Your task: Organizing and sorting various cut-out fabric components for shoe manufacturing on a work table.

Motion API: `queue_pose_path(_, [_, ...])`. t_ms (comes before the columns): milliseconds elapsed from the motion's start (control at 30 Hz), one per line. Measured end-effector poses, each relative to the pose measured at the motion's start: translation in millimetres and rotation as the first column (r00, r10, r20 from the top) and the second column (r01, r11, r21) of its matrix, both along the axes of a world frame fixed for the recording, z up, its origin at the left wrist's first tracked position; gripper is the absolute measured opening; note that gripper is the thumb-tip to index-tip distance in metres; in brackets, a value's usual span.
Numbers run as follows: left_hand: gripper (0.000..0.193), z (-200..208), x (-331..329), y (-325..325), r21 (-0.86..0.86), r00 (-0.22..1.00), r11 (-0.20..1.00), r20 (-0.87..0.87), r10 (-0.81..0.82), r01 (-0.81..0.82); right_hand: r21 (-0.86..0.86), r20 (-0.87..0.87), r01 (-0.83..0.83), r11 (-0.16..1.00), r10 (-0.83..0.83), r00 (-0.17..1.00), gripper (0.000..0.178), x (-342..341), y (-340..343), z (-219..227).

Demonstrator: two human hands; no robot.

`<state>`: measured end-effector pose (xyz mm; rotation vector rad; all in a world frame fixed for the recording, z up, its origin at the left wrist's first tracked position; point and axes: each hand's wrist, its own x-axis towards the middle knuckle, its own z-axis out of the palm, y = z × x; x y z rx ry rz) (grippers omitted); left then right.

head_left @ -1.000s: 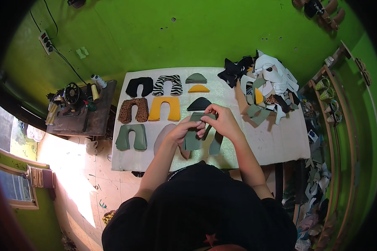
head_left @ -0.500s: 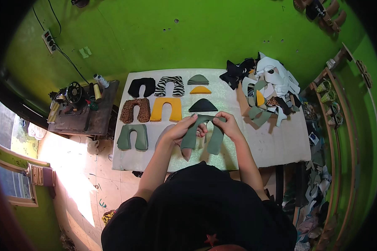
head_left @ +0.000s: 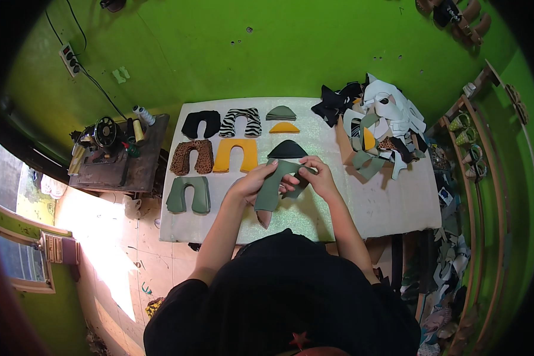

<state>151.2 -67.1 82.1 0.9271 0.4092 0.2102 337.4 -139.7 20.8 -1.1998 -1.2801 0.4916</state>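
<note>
Green U-shaped piece (head_left: 270, 191), left side gripped in left hand (head_left: 255, 181), right side pinched in right hand (head_left: 321, 178)

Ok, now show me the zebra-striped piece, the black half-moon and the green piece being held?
Zebra-striped piece (head_left: 241, 113): head view, top of its arch.
Black half-moon (head_left: 287, 149): head view, its middle.
Held green piece (head_left: 269, 193): head view, its left leg.

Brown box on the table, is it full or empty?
Full to overflowing: scraps heap high above the box, and a green strip hangs over its near side.
</note>
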Motion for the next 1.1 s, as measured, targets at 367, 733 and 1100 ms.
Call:
queue_pose_path(367, [0.047,-4,-5,-1,-0.283,0.965,0.959,0.245,0.096,-0.024,-0.112,-0.728,-0.539,0.835,0.301,0.616,0.018,-7,-6,21])
queue_pose_path(733, [0.037,-30,-24,11,-0.267,0.980,0.943,-0.074,0.184,-0.198,-0.395,-0.802,-0.611,0.686,0.068,0.594,0.025,-11,-2,17])
queue_pose_path(1100, [0.030,-64,-59,9,-0.530,0.935,0.795,0.012,0.356,-0.296,-0.048,-0.972,-0.785,0.617,0.153,0.180,0.021,-28,21,-7])
